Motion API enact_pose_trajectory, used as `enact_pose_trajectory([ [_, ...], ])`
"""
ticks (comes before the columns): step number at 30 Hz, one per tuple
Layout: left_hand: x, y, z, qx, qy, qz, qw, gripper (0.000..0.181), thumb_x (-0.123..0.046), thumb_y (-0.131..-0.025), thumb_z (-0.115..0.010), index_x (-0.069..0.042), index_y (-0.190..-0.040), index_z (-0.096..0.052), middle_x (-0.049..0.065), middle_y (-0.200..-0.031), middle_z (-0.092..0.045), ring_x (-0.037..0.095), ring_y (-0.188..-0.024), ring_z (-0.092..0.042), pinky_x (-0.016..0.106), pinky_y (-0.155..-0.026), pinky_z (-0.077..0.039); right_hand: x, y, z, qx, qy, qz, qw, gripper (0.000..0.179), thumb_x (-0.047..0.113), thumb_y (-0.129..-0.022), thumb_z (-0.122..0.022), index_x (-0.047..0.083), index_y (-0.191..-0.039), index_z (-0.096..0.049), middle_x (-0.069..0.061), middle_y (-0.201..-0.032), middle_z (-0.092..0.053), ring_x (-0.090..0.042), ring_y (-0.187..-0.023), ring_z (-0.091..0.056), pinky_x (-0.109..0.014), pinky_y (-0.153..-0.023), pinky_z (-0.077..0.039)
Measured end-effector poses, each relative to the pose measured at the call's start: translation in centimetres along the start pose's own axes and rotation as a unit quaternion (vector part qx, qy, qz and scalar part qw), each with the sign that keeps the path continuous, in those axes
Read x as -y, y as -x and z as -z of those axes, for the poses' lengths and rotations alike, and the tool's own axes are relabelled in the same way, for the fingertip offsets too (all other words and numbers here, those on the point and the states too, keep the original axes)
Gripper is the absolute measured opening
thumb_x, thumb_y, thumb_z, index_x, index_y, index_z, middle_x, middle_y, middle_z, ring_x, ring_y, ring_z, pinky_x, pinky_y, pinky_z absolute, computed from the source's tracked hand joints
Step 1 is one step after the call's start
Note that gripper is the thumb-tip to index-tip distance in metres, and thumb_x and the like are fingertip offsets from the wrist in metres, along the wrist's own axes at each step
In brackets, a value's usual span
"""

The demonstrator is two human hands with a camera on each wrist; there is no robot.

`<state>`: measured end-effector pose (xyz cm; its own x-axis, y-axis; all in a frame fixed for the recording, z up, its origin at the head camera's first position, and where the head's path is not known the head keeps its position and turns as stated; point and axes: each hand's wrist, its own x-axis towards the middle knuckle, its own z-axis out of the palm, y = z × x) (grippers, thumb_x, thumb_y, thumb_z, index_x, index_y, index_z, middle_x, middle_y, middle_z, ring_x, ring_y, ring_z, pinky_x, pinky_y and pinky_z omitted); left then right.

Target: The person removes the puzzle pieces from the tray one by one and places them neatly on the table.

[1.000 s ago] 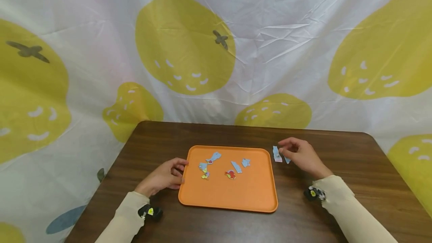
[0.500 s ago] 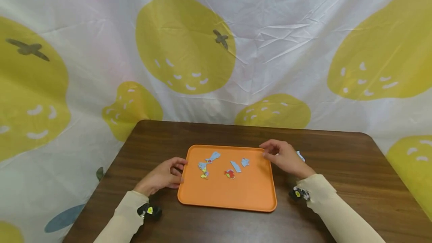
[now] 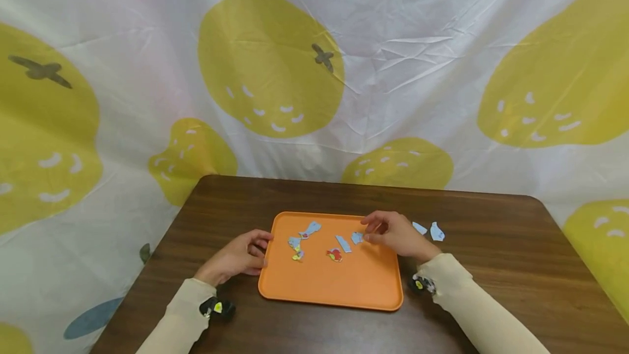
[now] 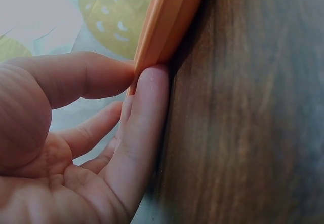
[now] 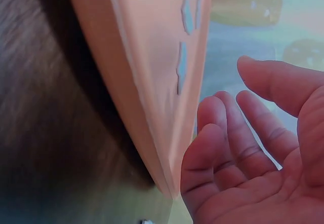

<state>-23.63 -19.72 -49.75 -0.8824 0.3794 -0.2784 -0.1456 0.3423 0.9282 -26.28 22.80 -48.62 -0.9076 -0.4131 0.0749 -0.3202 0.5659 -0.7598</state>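
Observation:
My left hand pinches the left rim of an orange tray, thumb on one side and a finger on the other, as the left wrist view shows. My right hand hovers over the tray's back right corner, thumb and fingers apart with nothing visible between them. Its thumb tip is right at the edge of a small torn blue paper piece. A longer blue strip lies just left of that, near a red and yellow scrap. Blue scraps with a yellow bit sit at the tray's left.
Two pale blue paper pieces, one nearer and one farther right, lie on the brown wooden table beyond my right hand. A white cloth printed with yellow fruit hangs behind the table.
My right hand has moved left, from the paper pieces on the table to over the tray's back right corner, uncovering two pieces there. My left hand stays at the rim.

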Motion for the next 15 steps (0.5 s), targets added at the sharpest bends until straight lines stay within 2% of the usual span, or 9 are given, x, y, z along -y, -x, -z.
enact_pose_trajectory([
  [9, -0.1, -0.1, 0.0, 0.001, 0.002, -0.006, 1.0, 0.063, 0.005, -0.09, -0.077, -0.004, -0.148, -0.053, 0.019, -0.125, -0.052, 0.025, -0.096, -0.061, 0.04, -0.074, -0.064, -0.1, -0.6, -0.8, 0.031, -0.005, 0.019, 0.9993, 0.03, 0.011, -0.091, -0.081, 0.005, -0.119, -0.074, -0.006, -0.1, -0.076, -0.016, -0.084, -0.066, -0.026, -0.075, -0.055],
  [15, 0.2, -0.1, 0.0, 0.0, 0.006, -0.004, 1.0, 0.063, 0.004, -0.089, -0.077, -0.005, -0.147, -0.054, 0.019, -0.128, -0.052, 0.025, -0.098, -0.06, 0.04, -0.074, -0.064, -0.2, -0.9, -1.2, 0.045, 0.022, 0.002, 0.9988, 0.037, 0.019, -0.09, -0.085, 0.009, -0.124, -0.075, -0.009, -0.115, -0.077, -0.011, -0.082, -0.063, -0.024, -0.073, -0.052],
])
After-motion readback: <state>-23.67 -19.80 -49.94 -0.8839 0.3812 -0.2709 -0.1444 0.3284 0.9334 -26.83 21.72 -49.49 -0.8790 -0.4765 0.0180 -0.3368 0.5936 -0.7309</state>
